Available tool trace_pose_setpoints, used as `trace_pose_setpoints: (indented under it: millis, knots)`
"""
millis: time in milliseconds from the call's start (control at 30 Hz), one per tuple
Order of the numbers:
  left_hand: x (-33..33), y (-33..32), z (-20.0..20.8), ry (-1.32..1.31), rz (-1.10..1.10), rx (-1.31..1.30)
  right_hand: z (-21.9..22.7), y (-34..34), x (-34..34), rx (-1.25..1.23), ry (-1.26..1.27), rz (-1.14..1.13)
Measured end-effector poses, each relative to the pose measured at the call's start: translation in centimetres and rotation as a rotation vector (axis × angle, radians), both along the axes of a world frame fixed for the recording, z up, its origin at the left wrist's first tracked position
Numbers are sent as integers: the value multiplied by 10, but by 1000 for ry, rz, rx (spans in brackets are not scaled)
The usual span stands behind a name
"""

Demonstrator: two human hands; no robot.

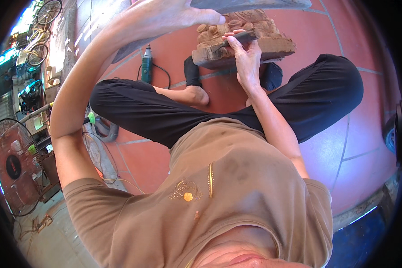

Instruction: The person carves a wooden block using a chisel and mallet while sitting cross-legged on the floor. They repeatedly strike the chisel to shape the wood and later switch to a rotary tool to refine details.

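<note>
A thick carved wood block (277,44) lies on the floor in front of my crossed legs, its top cut in raised, rounded relief. My right hand (249,60) is closed around a dark chisel (241,39). The chisel's frayed brown end points right, and its narrow end lies over the block's near left side. My left hand (178,15) is raised at the upper edge, thumb stretched to the right, the other fingers cut off by the frame. A long grey piece (263,4) passes behind that thumb; whether the hand grips it is unclear.
A green power tool (147,64) with a black cord stands on the red tiled floor (357,129) beyond my left knee. A floor fan (14,167), cables and a grey hose (107,131) are on the left, with bicycles (40,38) farther off.
</note>
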State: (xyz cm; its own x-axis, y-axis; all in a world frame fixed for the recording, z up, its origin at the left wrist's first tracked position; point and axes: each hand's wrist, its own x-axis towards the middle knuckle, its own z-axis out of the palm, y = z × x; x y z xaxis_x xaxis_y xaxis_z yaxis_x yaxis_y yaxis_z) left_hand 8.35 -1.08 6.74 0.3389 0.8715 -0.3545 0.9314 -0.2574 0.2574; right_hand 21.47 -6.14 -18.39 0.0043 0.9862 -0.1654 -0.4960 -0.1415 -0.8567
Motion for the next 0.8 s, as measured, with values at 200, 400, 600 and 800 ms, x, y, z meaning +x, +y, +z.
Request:
trace_pose_setpoints:
  millis: [200,400,600,800]
  knots:
    - [3,-5,6,45,20,-93,-6,1,-1,11,-14,6]
    - [0,-2,7,-30,-47,-88,-4,0,-1,1,-1,3]
    - [2,2,2,10,-34,-95,-2,0,-2,-24,21,8]
    - [-1,9,-22,-41,-118,-96,-6,0,-3,38,-41,5]
